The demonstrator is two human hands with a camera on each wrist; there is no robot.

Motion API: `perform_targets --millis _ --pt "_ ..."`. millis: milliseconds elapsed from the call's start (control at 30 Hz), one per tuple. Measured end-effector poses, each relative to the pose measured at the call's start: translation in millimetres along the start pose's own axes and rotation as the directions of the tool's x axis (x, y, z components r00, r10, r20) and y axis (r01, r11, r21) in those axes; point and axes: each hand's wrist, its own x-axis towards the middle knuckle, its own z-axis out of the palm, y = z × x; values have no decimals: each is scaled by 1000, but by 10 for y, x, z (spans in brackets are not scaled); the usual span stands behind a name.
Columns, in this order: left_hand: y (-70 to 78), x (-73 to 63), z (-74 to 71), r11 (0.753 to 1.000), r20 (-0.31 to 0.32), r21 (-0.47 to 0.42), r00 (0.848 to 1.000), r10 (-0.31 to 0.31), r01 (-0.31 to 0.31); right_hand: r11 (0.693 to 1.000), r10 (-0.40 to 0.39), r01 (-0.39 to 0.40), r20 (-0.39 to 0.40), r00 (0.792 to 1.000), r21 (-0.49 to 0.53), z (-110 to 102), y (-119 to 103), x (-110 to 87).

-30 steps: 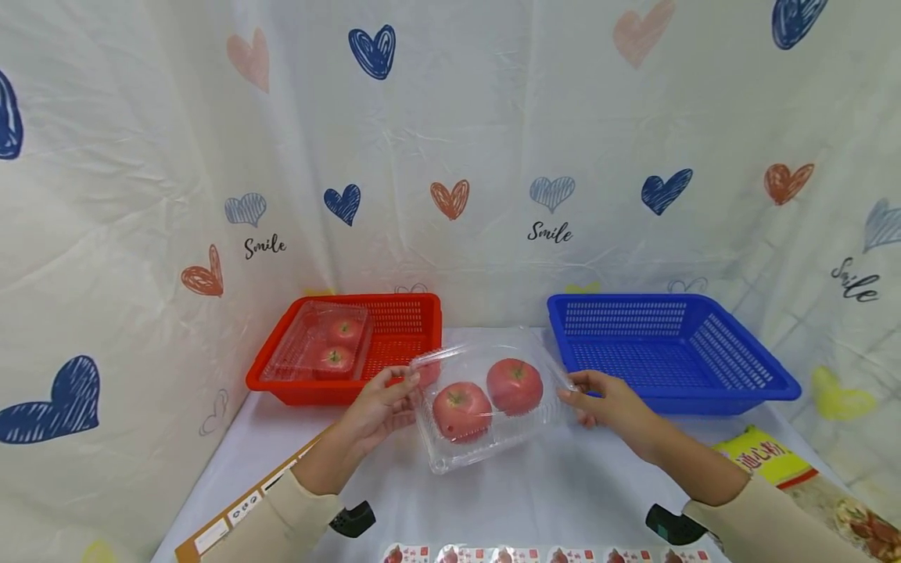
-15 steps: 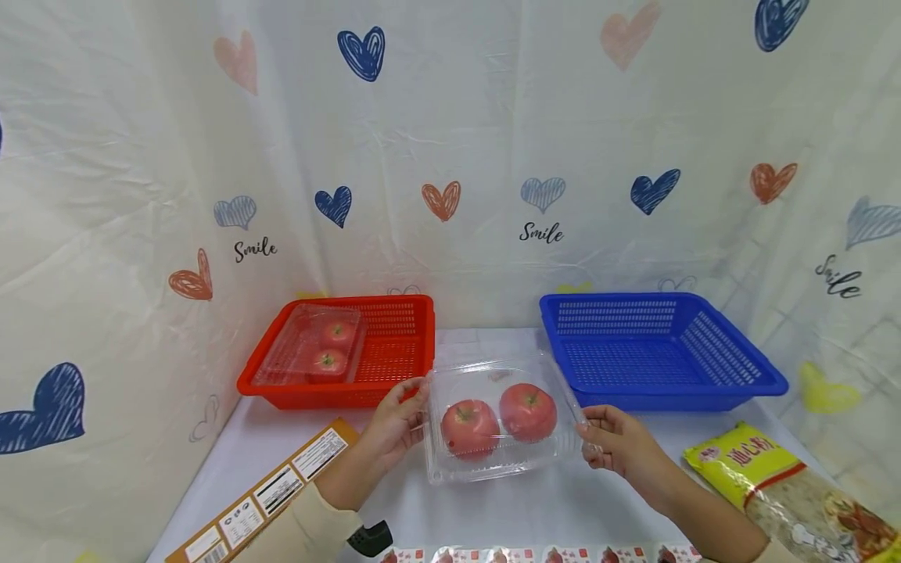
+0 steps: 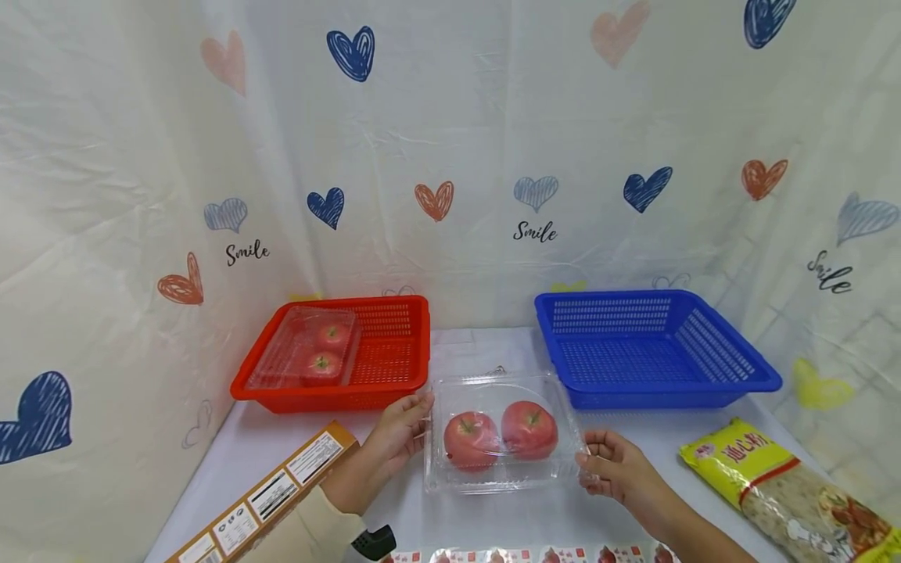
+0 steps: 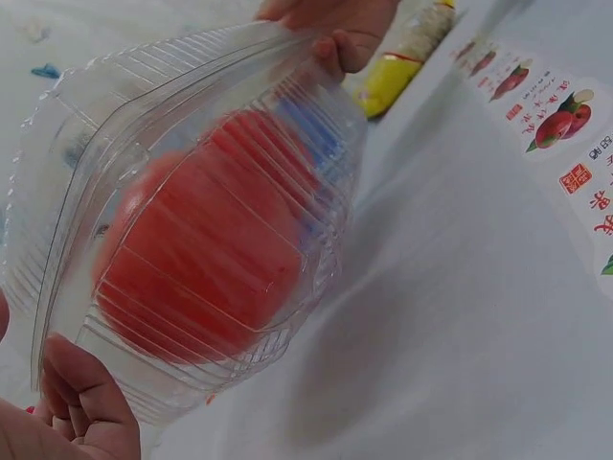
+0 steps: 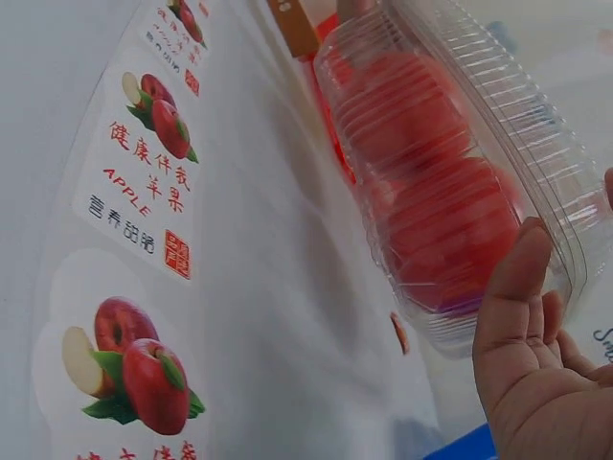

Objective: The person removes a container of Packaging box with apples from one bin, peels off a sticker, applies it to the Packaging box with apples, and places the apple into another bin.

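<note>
White curtain (image 3: pixel 479 117) with printed hearts, one, hung behind everything; white table (image 3: pixel 507 518), one, under your work; blue basket (image 3: pixel 662 399), one, back right; red basket (image 3: pixel 331 401), one, back left, with a second box (image 3: pixel 278 367), clear, lying in its left part; yellow noodle bag (image 3: pixel 788 493), one, on the table to your right; long carton (image 3: pixel 266 500), one, slanted beside your left forearm; clear box (image 3: pixel 507 478), one, between your hands in front of the gap between the baskets, apparently raised, since a shadow shows under it in the left wrist view, its lid down, though you cannot tell whether it is snapped; your left hand (image 3: pixel 394 438) and right hand (image 3: pixel 619 473), well apart, each pinching one end of that box; apples (image 3: pixel 472 442), two, side by side inside; apple labels (image 3: pixel 510 556), one row, along the near edge; hazards, as judged: thin plastic may flex if you squeeze harder, springing a loose lid; one pinch slackening would tip the box and roll the apples to that end; bringing it down too near you could crease the labels
</note>
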Motion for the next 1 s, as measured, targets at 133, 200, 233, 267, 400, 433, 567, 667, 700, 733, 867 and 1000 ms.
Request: perform_targets --millis 133,200,233,267,400,433,567,667,700,733,867,1000 --pt "-64 62 -37 1000 -18 -8 1000 -2 2 1000 18 -18 -7 1000 8 37 77 18" --pt "-101 98 -55 1000 -33 -11 999 -5 5 1000 16 -16 -10 1000 8 53 107 27" --pt "-117 114 -64 1000 -38 -13 999 -5 4 1000 14 -14 -12 1000 7 59 118 33" --pt "-132 126 -69 1000 -43 -14 999 -4 4 1000 13 -13 -16 1000 5 62 130 40" --pt "-182 172 -90 1000 -38 -20 999 8 -8 1000 24 -24 -37 999 4 70 157 73" --pt "-191 182 -94 1000 -38 -18 999 10 -11 1000 26 -26 -37 999 1 69 161 82" --pt "-212 224 -105 1000 -61 -5 998 6 -7 999 39 -39 -46 998 1 72 190 120" --pt "-221 262 -109 1000 -84 4 996 -3 3 999 39 -38 -45 998 7 71 219 148" --pt "-222 273 -108 1000 -91 3 996 -9 10 999 36 -35 -44 998 8 69 229 156" --pt "-224 286 -108 1000 -100 4 995 -16 16 999 33 -33 -44 998 9 68 238 163" --pt "-223 316 -98 999 -114 9 993 -34 35 1000 29 -28 -53 998 13 66 261 181" --pt "-219 315 -89 999 -123 11 992 -35 37 999 31 -30 -63 998 12 62 274 207"
